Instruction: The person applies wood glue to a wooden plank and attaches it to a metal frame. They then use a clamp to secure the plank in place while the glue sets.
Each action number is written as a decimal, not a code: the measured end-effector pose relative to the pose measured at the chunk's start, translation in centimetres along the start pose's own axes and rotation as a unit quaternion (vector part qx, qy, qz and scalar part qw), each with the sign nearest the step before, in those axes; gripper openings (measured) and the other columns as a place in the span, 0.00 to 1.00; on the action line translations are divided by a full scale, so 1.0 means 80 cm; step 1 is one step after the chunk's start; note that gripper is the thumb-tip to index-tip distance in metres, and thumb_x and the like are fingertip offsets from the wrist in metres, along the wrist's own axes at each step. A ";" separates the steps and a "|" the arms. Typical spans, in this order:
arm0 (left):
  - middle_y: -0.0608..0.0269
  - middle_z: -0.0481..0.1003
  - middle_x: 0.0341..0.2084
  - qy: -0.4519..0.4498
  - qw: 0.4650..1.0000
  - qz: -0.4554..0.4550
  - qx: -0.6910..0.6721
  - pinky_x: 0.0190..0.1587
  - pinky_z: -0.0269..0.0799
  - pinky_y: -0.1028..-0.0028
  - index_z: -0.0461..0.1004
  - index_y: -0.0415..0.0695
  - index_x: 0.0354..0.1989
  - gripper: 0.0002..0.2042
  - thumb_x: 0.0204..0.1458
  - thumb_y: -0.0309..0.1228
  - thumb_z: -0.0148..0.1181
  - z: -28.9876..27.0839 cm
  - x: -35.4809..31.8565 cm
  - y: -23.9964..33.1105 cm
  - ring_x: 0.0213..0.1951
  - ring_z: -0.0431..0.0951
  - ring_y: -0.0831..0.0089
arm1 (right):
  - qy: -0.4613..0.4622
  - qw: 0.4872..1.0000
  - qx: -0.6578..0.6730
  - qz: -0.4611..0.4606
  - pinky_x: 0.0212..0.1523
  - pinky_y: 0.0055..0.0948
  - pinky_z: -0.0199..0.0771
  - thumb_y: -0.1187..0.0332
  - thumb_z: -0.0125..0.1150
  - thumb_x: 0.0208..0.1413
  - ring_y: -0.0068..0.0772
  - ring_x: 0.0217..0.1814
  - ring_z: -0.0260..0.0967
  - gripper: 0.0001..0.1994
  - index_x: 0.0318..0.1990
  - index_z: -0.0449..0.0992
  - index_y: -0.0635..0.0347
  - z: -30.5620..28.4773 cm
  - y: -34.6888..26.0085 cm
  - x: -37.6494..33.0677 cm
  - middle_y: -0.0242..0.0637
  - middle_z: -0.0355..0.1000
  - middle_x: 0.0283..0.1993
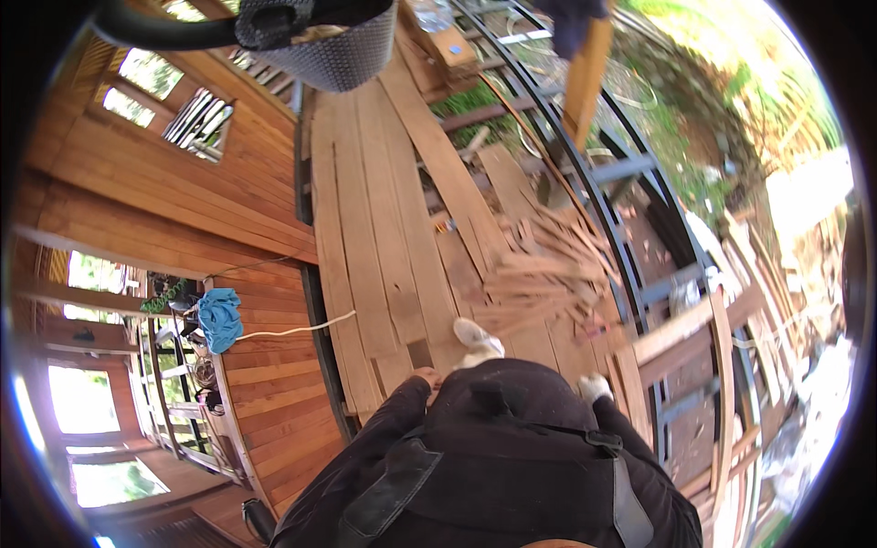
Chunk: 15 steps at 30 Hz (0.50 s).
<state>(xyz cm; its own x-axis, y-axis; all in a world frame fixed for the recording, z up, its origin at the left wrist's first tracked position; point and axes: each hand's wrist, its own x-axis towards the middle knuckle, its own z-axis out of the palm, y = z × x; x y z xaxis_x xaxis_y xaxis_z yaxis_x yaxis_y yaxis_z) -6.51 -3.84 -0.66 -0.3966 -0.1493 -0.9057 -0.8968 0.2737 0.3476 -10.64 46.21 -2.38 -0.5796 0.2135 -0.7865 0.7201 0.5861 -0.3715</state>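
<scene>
In the head view, the left hand (426, 375) is seen low beside the dark jacket (512, 457), just over the wooden planks (384, 237); it looks loosely curled and empty, though it is small here. The right hand (594, 387), maybe gloved, is mostly hidden, so its grip cannot be told. A pile of wood scraps (539, 274) lies ahead.

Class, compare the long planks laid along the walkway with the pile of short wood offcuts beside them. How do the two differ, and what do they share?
The long planks lie flat, side by side and parallel, forming a deck; the short offcuts are heaped loosely, crossing at many angles. The long planks run most of the walkway's length; the short offcuts are only brief pieces. Both are bare, reddish-brown timber.
</scene>
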 end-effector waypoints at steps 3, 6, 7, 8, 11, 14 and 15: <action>0.60 0.82 0.38 0.026 0.998 0.025 -0.048 0.36 0.78 0.68 0.76 0.45 0.51 0.14 0.63 0.39 0.57 -0.055 0.030 0.052 0.36 0.82 0.70 | 0.027 0.988 -0.125 -0.085 0.45 0.47 0.76 0.56 0.57 0.53 0.56 0.41 0.78 0.19 0.35 0.82 0.65 -0.006 -0.041 -0.017 0.57 0.79 0.36; 0.61 0.81 0.40 0.040 0.993 0.079 -0.072 0.36 0.78 0.67 0.75 0.45 0.51 0.15 0.63 0.40 0.57 -0.137 0.058 0.087 0.39 0.82 0.71 | 0.004 0.997 -0.074 -0.021 0.44 0.40 0.77 0.55 0.62 0.52 0.44 0.39 0.81 0.20 0.38 0.83 0.67 0.000 -0.109 -0.009 0.52 0.81 0.35; 0.61 0.81 0.40 0.042 0.991 0.094 -0.085 0.35 0.78 0.67 0.75 0.45 0.51 0.15 0.63 0.40 0.57 -0.156 0.069 0.090 0.39 0.82 0.71 | 0.019 0.992 -0.120 -0.026 0.47 0.39 0.76 0.55 0.61 0.52 0.46 0.44 0.80 0.21 0.41 0.83 0.68 0.006 -0.133 0.005 0.54 0.81 0.39; 0.60 0.81 0.40 0.058 0.987 0.094 -0.118 0.35 0.78 0.67 0.75 0.45 0.51 0.15 0.63 0.40 0.56 -0.178 0.076 0.084 0.39 0.82 0.71 | 0.016 0.991 -0.127 -0.038 0.48 0.39 0.76 0.55 0.60 0.53 0.47 0.46 0.80 0.22 0.41 0.83 0.69 0.015 -0.160 0.022 0.55 0.81 0.41; 0.58 0.82 0.39 0.087 0.977 0.076 -0.177 0.33 0.77 0.67 0.75 0.44 0.51 0.15 0.63 0.39 0.55 -0.244 0.100 0.045 0.37 0.82 0.71 | 0.059 0.852 -0.425 -0.300 0.51 0.45 0.76 0.56 0.57 0.56 0.52 0.50 0.78 0.21 0.42 0.81 0.69 0.050 -0.246 0.074 0.57 0.80 0.44; 0.58 0.81 0.36 0.074 0.989 0.020 -0.130 0.31 0.77 0.67 0.76 0.43 0.49 0.13 0.62 0.38 0.56 -0.292 0.128 -0.014 0.32 0.82 0.70 | 0.040 0.811 -0.419 -0.407 0.50 0.47 0.77 0.61 0.54 0.59 0.55 0.49 0.78 0.15 0.40 0.81 0.63 0.065 -0.354 0.092 0.54 0.79 0.42; 0.59 0.81 0.33 0.067 0.994 -0.009 -0.086 0.30 0.76 0.67 0.76 0.43 0.47 0.12 0.62 0.37 0.56 -0.300 0.137 -0.042 0.30 0.81 0.70 | 0.019 0.884 -0.297 -0.360 0.49 0.46 0.76 0.58 0.56 0.56 0.56 0.48 0.78 0.17 0.42 0.82 0.63 0.074 -0.390 0.090 0.54 0.80 0.43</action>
<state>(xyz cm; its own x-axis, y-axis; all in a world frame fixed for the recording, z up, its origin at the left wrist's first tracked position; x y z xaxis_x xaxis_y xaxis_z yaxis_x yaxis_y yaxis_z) -12.52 -29.21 -5.92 -0.3930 -0.2801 -0.8758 -0.9194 0.1060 0.3787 -35.00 24.84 0.66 -0.8272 -0.3627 -0.4292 -0.1618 0.8852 -0.4362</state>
